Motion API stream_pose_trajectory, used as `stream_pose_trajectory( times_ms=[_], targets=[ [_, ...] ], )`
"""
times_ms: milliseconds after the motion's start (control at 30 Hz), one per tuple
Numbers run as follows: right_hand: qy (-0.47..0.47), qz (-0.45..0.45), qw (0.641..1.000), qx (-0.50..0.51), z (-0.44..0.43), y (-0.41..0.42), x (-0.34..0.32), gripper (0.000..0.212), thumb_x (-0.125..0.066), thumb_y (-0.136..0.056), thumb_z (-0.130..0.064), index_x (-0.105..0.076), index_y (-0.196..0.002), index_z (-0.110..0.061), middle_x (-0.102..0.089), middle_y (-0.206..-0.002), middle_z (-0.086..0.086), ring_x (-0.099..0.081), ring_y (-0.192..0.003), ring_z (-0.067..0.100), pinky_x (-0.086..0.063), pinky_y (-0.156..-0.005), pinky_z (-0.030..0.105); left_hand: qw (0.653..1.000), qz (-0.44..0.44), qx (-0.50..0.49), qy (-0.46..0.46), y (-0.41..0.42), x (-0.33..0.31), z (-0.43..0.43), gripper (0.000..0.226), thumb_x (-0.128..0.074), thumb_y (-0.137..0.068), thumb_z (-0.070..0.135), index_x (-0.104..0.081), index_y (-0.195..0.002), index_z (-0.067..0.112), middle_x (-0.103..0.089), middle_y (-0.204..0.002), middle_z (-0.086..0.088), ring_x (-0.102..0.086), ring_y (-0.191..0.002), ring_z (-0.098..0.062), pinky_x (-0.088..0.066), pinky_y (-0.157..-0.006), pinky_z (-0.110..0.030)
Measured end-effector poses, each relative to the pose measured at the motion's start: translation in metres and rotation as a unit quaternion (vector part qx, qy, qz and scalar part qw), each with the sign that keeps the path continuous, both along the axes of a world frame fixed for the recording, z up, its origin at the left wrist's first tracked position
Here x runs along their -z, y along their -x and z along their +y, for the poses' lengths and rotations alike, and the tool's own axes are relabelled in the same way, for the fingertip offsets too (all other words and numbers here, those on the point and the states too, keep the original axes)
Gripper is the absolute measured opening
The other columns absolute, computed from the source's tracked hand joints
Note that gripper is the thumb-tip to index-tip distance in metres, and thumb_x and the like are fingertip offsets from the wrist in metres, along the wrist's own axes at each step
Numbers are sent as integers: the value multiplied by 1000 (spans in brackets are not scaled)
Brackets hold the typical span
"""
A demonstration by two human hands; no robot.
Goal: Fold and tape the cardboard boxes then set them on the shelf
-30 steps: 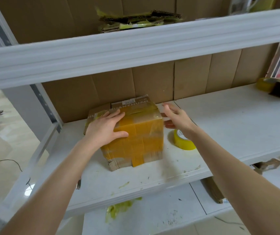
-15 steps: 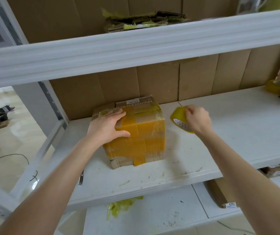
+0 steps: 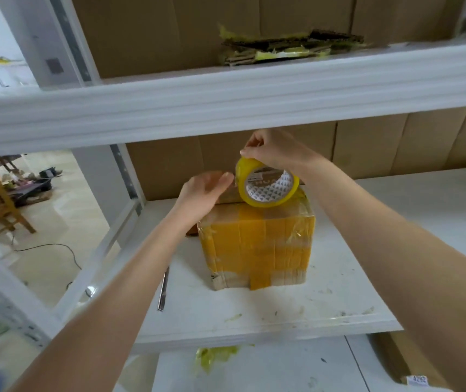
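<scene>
A cardboard box (image 3: 257, 244), wrapped in many strips of yellow tape, stands on the white middle shelf (image 3: 367, 284). Above the box's top, my right hand (image 3: 275, 149) grips a roll of yellow tape (image 3: 267, 185) from above, the roll held on edge with its core facing me. My left hand (image 3: 203, 192) rests on the box's top left, fingers straight and reaching toward the roll's left side. The back of the box top is hidden by the roll and both hands.
The upper shelf beam (image 3: 226, 103) crosses just above my hands, with flattened cardboard scraps (image 3: 291, 48) on it. Cardboard sheets (image 3: 395, 142) line the shelf back. A thin metal strip (image 3: 163, 290) lies left of the box. Tape scraps (image 3: 214, 357) sit on the lower shelf.
My right hand picked the tape roll off the shelf and carried it over the box top. My left hand slid from the box's front top toward the roll.
</scene>
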State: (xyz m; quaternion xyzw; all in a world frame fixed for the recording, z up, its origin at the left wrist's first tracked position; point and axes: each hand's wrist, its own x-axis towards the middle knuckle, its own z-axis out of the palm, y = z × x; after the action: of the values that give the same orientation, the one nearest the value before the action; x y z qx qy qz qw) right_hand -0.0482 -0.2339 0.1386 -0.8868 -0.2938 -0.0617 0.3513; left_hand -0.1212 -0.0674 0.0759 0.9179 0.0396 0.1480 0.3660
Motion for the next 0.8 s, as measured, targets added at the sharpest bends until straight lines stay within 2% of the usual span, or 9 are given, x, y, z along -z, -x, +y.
stream_pose_trajectory(
  times_ms=[67,100,167,300,400,500,600,700,800],
  targets=[
    [6,-8,1000,0,3,-3,-1,21,-62,-91,-36,-65,-97,-16,-53,-77,-14,-46,-70,-4,-33,-56,16,978,23,-25,204,-4,-10,-6,51,-52,-91,51,-67,-109,6,-73,-95,-7,-71,-82,-17,-59,-69,-33],
    [8,-9,1000,0,3,-5,0,22,-62,-91,-36,-64,-98,-16,-53,-77,-14,-46,-69,-3,-32,-55,16,962,50,-21,268,-6,-14,-10,47,-56,-90,49,-68,-104,6,-74,-89,-6,-72,-78,-16,-58,-63,-29],
    [13,-9,1000,-1,3,-6,2,24,-61,-92,-37,-64,-100,-15,-54,-78,-12,-47,-70,-2,-32,-55,16,943,85,-11,320,-8,-16,-14,39,-65,-86,45,-68,-96,8,-74,-83,-5,-72,-75,-15,-55,-56,-24],
    [13,-9,1000,-12,3,-5,0,34,-62,-88,-48,-64,-102,-17,-57,-82,-12,-50,-73,-2,-33,-56,18,920,80,-12,384,-11,-19,-15,20,-72,-84,28,-67,-88,8,-68,-76,-4,-65,-66,-12,-51,-54,-22],
    [24,70,996,-58,-15,-2,-3,61,-69,-63,-69,-60,-107,-29,-62,-99,-14,-58,-93,4,-46,-72,24,923,55,-38,380,-11,-19,-11,15,-66,-90,21,-65,-82,9,-65,-64,-1,-62,-53,-8,-50,-49,-21],
    [0,138,989,-53,-35,-10,19,72,-84,-60,-50,-52,-121,-27,-63,-111,-5,-61,-102,15,-52,-86,35,941,34,-72,329,-8,-12,-3,22,-58,-95,17,-61,-76,8,-61,-56,-1,-56,-46,-8,-47,-44,-19],
    [-75,113,990,-29,-32,-12,40,54,-80,-72,-25,-52,-118,-25,-63,-100,-5,-61,-91,9,-49,-69,19,964,18,-90,248,-7,-3,4,24,-52,-98,15,-57,-76,6,-54,-59,-4,-48,-45,-11,-42,-41,-20],
    [-93,48,994,-43,-22,-10,33,42,-72,-75,-17,-54,-111,-30,-57,-81,-11,-56,-66,-7,-39,-48,6,973,16,-92,210,-4,3,11,16,-49,-98,13,-55,-85,5,-49,-60,-4,-43,-47,-15,-40,-43,-24],
    [-55,29,995,-73,-18,-9,24,47,-69,-76,-20,-57,-118,-38,-60,-85,-19,-56,-63,-13,-40,-51,3,976,22,-86,198,0,9,20,16,-47,-99,11,-53,-86,5,-43,-60,-4,-37,-48,-14,-33,-39,-21]
  ],
)
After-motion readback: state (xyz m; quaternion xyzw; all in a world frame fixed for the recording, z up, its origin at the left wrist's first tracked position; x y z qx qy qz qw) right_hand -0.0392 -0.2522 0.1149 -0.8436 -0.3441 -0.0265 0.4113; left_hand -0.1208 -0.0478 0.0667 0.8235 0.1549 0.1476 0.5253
